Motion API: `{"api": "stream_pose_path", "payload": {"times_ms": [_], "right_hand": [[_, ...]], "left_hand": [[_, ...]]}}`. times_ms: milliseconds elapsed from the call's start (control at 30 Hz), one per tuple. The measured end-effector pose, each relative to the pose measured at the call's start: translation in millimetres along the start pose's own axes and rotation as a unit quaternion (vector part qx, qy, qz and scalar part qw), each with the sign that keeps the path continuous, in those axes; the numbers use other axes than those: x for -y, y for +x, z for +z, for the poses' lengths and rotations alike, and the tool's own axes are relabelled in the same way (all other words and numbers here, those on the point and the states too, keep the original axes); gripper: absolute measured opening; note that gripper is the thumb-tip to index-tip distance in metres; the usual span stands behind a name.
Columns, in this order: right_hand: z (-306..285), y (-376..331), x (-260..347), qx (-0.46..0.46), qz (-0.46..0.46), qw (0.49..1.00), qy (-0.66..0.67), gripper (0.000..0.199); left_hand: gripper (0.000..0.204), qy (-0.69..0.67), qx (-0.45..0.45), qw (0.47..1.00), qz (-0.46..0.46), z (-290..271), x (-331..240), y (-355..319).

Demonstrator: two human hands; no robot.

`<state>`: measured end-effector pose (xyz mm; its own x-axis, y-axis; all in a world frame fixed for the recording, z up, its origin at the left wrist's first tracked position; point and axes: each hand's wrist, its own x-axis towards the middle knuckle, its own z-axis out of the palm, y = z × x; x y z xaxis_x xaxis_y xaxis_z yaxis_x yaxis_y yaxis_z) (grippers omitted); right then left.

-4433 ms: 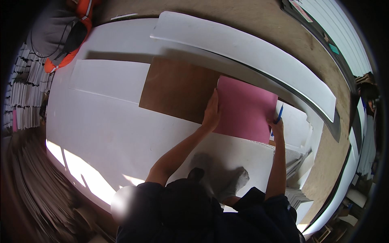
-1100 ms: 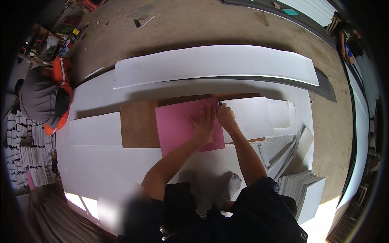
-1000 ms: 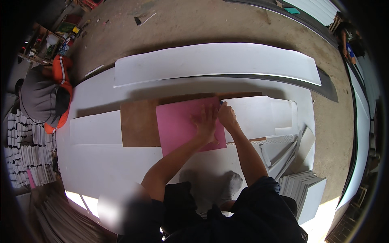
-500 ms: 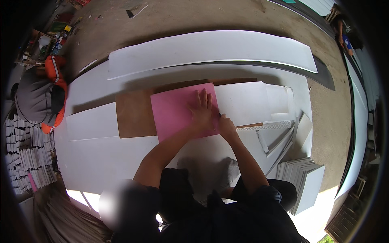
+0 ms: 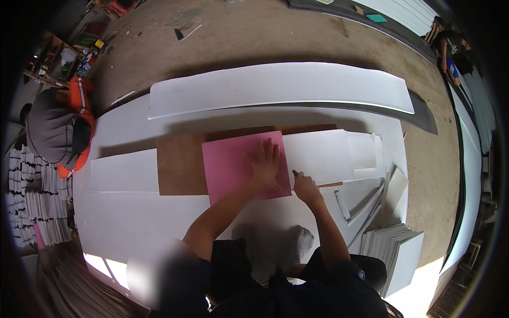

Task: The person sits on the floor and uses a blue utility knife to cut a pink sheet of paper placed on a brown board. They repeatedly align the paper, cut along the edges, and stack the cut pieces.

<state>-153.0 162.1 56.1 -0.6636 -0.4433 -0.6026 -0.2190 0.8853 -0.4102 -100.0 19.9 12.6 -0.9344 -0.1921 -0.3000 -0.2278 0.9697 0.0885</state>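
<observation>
A square pink sheet (image 5: 228,161) lies over a brown board (image 5: 177,167) and against white sheets. Spread out flat, my left hand (image 5: 265,167) presses on its right half. Just beyond the sheet's right edge, my right hand (image 5: 306,188) is closed around a small dark-blue tool that looks like a utility knife (image 5: 295,173). Only its end pokes out of the fist, and any blade is too small to make out. To the right of the pink sheet stretches a white sheet (image 5: 318,153), close to the knife.
Under everything is a large white board (image 5: 138,220). A long white panel (image 5: 275,85) lies across the far side. Offcut strips (image 5: 366,204) and stacked grey-white sheets (image 5: 392,249) are at my right. A person in grey and orange (image 5: 58,127) bends at the left; another person (image 5: 453,55) is far right.
The whole scene sits lower as my view has tilted up. My right hand has drawn slightly right, away from the pink sheet's edge, showing more of the knife. My left hand stays on the sheet.
</observation>
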Motion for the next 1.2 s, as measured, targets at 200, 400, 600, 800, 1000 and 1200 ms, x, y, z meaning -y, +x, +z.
{"api": "stream_pose_path", "payload": {"times_ms": [200, 400, 600, 800, 1000, 1200], "right_hand": [[-21, 63, 19, -0.114, -0.033, 0.992, 0.047, 0.027], [-8, 91, 42, -0.079, -0.019, 0.995, 0.058, 0.029], [-13, 92, 54, -0.074, 0.001, 0.995, 0.065, 0.030], [-6, 123, 45, -0.063, 0.026, 0.997, 0.024, 0.040], [-1, 109, 49, 0.040, 0.070, 0.997, -0.002, 0.033], [23, 53, 12, 0.058, 0.070, 0.996, -0.002, 0.029]], "left_hand": [[0.132, -0.010, 0.022, 1.000, 0.007, -2, -6, 4], [0.129, -0.045, 0.030, 0.999, 0.005, -11, -3, 0], [0.127, -0.056, -0.002, 0.998, 0.016, -3, -3, 0], [0.124, -0.051, -0.030, 0.997, 0.047, 2, -1, 2], [0.130, 0.010, -0.044, 0.999, 0.002, 13, -3, 2], [0.135, 0.013, 0.029, 0.999, -0.013, 0, -8, 4]]}}
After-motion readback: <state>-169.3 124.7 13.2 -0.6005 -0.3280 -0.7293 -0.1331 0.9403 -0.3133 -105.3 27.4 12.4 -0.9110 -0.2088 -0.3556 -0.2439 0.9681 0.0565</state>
